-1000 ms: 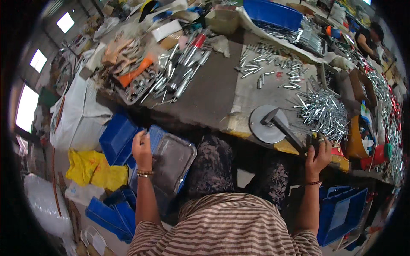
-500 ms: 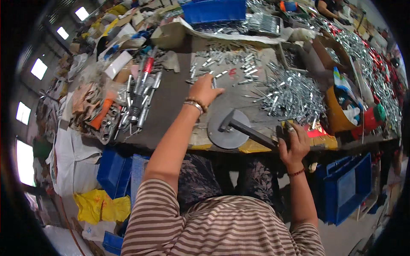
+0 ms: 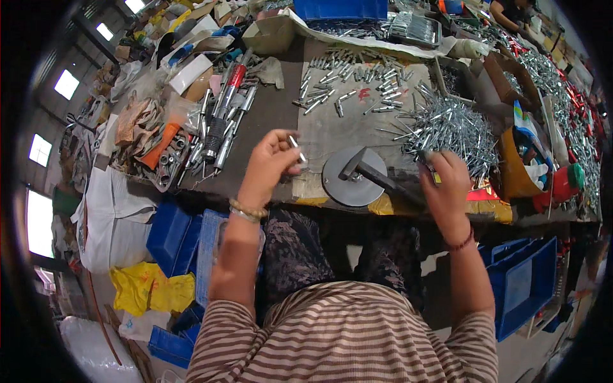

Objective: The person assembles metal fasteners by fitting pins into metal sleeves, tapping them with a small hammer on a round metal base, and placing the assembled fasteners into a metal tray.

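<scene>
A short silver metal pin (image 3: 297, 150) is pinched between the thumb and fingers of my left hand (image 3: 269, 167), raised over the near edge of the bench. My right hand (image 3: 449, 186) is at the near side of a heap of thin silver rods (image 3: 453, 127), its fingers curled together. What those fingertips hold, if anything, I cannot make out. Between my hands, a hammer (image 3: 370, 173) rests with its head on a round grey metal disc (image 3: 338, 182), its handle slanting toward my right hand. Several short metal pins (image 3: 322, 92) are scattered farther back on the board.
Long metal tools (image 3: 223, 121) and an orange-handled tool (image 3: 163, 143) crowd the left side. A yellow container (image 3: 516, 172) and a red pot (image 3: 565, 182) stand at right. A blue bin (image 3: 341, 9) sits at the back; another blue crate (image 3: 523, 287) is below the bench's right side.
My left hand has drawn back toward me from the scattered pins, bringing one pin with it. My right hand has lifted from beside the hammer handle's end to the rod heap.
</scene>
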`<move>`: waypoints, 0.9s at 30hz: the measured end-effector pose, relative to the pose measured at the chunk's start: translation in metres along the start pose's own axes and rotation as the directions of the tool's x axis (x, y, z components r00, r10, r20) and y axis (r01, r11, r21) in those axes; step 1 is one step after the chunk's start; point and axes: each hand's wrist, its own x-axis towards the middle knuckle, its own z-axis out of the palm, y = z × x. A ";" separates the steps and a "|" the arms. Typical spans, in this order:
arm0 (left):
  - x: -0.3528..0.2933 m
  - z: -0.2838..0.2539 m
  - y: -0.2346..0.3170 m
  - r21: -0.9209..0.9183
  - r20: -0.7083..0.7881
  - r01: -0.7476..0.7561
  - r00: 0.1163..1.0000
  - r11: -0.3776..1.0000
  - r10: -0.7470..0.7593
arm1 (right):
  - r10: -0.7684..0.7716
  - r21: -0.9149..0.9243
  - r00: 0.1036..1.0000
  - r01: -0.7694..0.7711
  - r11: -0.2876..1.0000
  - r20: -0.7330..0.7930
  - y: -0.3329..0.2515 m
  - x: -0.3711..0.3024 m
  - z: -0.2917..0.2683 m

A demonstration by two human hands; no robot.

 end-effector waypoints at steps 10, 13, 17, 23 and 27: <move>-0.067 0.087 -0.041 0.184 -0.035 -0.275 0.958 0.944 0.286 | -0.103 -0.321 0.851 0.303 0.897 0.515 0.056 0.090 0.115; -0.075 0.087 -0.050 0.238 -0.135 -0.359 0.908 0.902 0.397 | -0.103 -0.365 0.833 0.346 0.864 0.544 0.071 0.094 0.117; -0.079 0.072 -0.058 0.289 -0.159 -0.373 0.890 0.882 0.428 | -0.134 -0.322 0.826 0.355 0.878 0.547 0.069 0.092 0.117; -0.066 0.062 -0.063 0.238 -0.106 -0.382 0.904 0.893 0.415 | 0.370 0.501 0.860 -0.507 0.702 0.351 0.030 0.030 0.040; -0.061 0.048 -0.063 0.200 -0.063 -0.299 0.946 0.933 0.317 | 0.314 0.391 0.810 -0.530 0.752 0.495 -0.038 -0.014 0.034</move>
